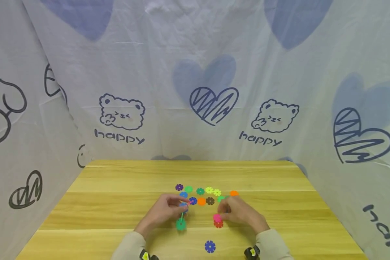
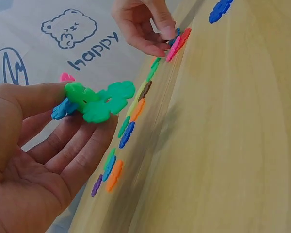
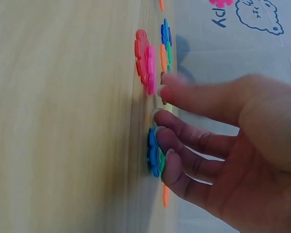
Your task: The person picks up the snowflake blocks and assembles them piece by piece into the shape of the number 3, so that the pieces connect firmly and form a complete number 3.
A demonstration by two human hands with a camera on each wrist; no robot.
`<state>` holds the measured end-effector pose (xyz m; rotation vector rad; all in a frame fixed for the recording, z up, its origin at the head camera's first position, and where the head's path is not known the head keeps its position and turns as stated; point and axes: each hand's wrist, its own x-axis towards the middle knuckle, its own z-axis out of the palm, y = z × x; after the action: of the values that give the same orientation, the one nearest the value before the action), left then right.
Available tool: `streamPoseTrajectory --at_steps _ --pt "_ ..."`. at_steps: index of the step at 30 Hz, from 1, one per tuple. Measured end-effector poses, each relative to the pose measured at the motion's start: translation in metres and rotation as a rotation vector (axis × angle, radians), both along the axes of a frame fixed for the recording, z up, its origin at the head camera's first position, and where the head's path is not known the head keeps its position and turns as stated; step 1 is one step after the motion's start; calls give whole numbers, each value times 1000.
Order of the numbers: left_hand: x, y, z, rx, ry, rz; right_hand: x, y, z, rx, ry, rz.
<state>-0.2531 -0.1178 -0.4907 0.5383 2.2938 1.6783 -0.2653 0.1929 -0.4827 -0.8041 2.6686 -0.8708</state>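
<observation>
My left hand (image 1: 165,210) pinches several joined notched plastic discs above the table. Among them are a green disc (image 2: 109,103), a light green disc (image 2: 80,94), a blue disc (image 2: 64,109) and a pink disc (image 2: 67,76). Over the right part of the disc group is my right hand (image 1: 239,212), its thumb and fingers loosely bent and apart, with nothing between them in the right wrist view. Close to its thumb lie a pink disc (image 3: 152,70) and a red disc (image 3: 141,57), overlapping. A blue disc (image 3: 153,153) lies by its lower fingers.
Loose discs lie in rough rows on the wooden table (image 1: 117,187), including a purple disc (image 1: 179,187), an orange disc (image 1: 201,201) and a brown disc (image 1: 209,201). A dark blue disc (image 1: 209,246) lies near the front. Printed cloth (image 1: 169,144) hangs behind and at both sides.
</observation>
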Motion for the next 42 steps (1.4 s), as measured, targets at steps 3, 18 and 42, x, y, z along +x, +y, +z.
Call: streamPoseTrajectory --at_steps 3,18,42 --pt "-2 0 -1 16 -5 3 1 -5 -1 -13 -14 1" --pt "-8 3 -1 37 -19 4 -3 -15 1 -112 -45 -56" --pt "-10 9 4 57 -1 -53 -4 -54 14 -377 -5 -133"
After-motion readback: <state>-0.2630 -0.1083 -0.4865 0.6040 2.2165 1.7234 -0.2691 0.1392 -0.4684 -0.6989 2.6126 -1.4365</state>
